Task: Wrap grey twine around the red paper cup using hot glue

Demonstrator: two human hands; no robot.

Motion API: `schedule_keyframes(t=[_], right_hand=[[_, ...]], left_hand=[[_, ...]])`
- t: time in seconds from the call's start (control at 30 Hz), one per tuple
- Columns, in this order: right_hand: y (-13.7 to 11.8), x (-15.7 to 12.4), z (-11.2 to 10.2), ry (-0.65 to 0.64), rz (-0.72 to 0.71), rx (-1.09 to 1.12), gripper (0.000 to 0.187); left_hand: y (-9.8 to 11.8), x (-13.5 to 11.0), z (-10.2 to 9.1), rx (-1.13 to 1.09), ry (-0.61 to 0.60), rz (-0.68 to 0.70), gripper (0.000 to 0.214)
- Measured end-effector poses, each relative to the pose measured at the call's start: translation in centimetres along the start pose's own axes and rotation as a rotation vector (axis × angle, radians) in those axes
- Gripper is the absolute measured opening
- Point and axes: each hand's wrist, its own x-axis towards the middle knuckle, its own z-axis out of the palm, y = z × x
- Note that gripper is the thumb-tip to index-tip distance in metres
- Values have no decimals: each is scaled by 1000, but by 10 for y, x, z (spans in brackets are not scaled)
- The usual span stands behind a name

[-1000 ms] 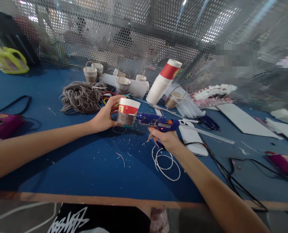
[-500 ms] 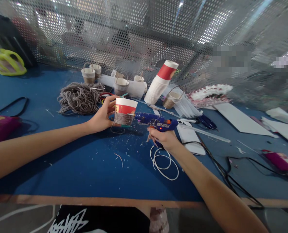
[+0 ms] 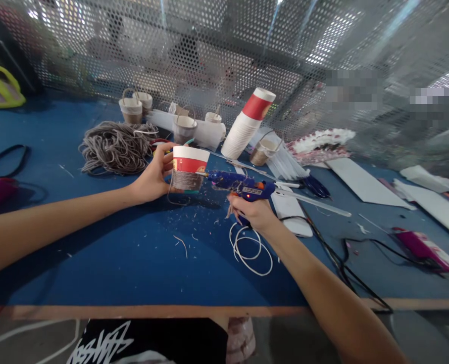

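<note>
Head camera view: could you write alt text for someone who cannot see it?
A person's left hand holds a red-and-white paper cup, its lower part wrapped in grey cord, while the right hand points a blue hot glue gun at its side. They work over a blue table beside a pile of grey cord and a leaning stack of paper cups.

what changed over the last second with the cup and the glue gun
Very little. The whole scene slid slightly left and up in the picture, which looks like the head camera shifting. The left hand holds the paper cup as before, the right hand keeps its grip on the blue glue gun, and the nozzle stays at the cup's side. Nothing was picked up or let go.
</note>
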Motion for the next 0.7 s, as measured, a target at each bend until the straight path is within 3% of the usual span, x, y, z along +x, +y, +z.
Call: schedule_keyframes(t=[0.53,0.7], right_hand=[[0,-1,1,37,-21,36,18],[3,-2,0,46,3,33,18]], left_hand=[[-1,0,-3,14,3,4,87],[-9,1,-5,5,-19,81,85]])
